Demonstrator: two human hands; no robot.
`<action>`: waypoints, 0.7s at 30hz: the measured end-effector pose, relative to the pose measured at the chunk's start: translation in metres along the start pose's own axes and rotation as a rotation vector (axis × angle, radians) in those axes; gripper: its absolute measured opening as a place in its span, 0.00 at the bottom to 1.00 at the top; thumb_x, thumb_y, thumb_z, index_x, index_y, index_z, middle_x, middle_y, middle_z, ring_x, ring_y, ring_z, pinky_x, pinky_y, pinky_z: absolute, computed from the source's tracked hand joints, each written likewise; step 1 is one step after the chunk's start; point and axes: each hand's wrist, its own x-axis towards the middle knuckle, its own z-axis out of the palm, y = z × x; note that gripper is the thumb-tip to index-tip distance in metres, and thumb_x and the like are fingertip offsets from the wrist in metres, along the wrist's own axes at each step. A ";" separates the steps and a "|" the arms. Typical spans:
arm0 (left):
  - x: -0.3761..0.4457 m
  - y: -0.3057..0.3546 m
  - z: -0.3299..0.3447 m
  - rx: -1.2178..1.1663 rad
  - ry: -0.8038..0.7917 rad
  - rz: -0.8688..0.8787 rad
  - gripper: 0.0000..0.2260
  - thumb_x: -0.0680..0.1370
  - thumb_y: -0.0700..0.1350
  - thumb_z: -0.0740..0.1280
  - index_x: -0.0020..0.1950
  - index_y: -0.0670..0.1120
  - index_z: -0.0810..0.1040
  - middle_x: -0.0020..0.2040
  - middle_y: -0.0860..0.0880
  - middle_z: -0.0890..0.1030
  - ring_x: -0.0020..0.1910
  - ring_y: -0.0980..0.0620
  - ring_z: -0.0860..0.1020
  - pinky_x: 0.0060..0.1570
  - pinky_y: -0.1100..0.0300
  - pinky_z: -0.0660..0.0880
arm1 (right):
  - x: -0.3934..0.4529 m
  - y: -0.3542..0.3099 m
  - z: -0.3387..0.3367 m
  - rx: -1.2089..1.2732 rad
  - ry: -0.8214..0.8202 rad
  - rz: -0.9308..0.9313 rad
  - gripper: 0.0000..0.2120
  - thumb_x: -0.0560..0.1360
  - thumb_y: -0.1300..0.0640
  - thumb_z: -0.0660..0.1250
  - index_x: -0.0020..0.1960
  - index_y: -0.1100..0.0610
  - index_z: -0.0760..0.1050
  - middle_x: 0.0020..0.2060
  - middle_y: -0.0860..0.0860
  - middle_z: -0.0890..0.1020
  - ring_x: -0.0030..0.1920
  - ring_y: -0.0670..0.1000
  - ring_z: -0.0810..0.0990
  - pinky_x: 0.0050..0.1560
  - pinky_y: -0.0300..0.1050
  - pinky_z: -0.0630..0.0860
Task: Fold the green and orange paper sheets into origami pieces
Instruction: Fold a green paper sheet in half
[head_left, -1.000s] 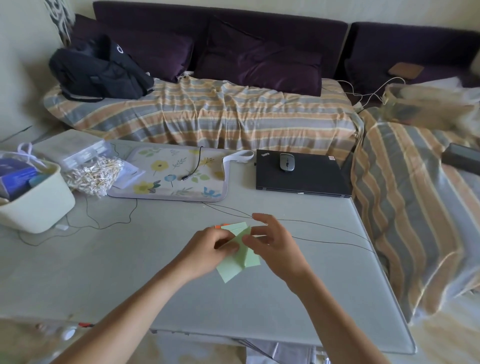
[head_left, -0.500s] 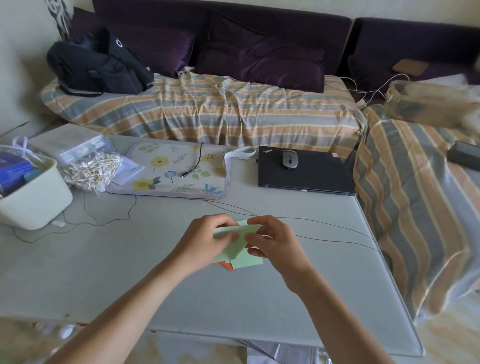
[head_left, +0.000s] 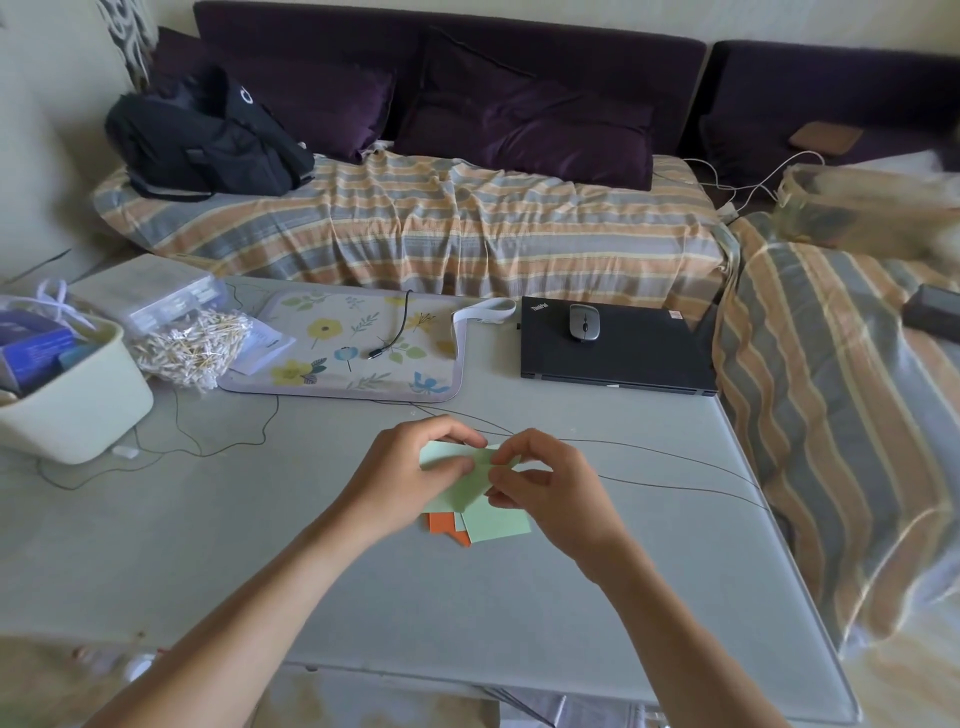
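Both hands together over the grey surface (head_left: 208, 545), pinching one green paper sheet (head_left: 457, 480). Left hand (head_left: 410, 475) curled on its left portion, thumb pressed on top; right hand (head_left: 550, 493) nipping the upper right edge between thumb and forefinger. Grip narrow on both sides, closed on paper. Sheet apparently partly folded, though creases hard to read. Just below the grip, flat on the surface: second green sheet (head_left: 498, 525) overlapping an orange sheet (head_left: 444, 524). Beyond the grip, thin black cables (head_left: 649, 480), floral mat (head_left: 353, 348), closed ThinkPad laptop (head_left: 623, 353) carrying a grey mouse (head_left: 584, 322).
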 end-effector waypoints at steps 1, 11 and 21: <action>0.000 0.000 -0.001 -0.003 -0.007 0.002 0.10 0.78 0.43 0.71 0.53 0.57 0.84 0.51 0.64 0.84 0.55 0.61 0.80 0.56 0.60 0.75 | 0.000 0.000 0.000 -0.008 0.011 0.001 0.03 0.76 0.63 0.72 0.46 0.56 0.80 0.45 0.55 0.85 0.41 0.54 0.88 0.54 0.57 0.84; 0.001 0.000 0.000 -0.052 -0.019 0.022 0.13 0.81 0.40 0.66 0.52 0.57 0.86 0.50 0.63 0.85 0.53 0.62 0.82 0.56 0.57 0.78 | -0.002 -0.008 -0.005 -0.006 -0.010 -0.040 0.03 0.77 0.61 0.72 0.44 0.56 0.81 0.45 0.48 0.87 0.42 0.46 0.81 0.48 0.45 0.76; 0.000 0.006 0.005 -0.097 -0.026 0.022 0.08 0.79 0.44 0.70 0.51 0.57 0.86 0.46 0.61 0.86 0.47 0.60 0.83 0.44 0.60 0.78 | 0.002 -0.005 0.000 -0.125 0.124 -0.066 0.05 0.73 0.57 0.74 0.40 0.49 0.82 0.37 0.47 0.84 0.43 0.57 0.82 0.51 0.61 0.79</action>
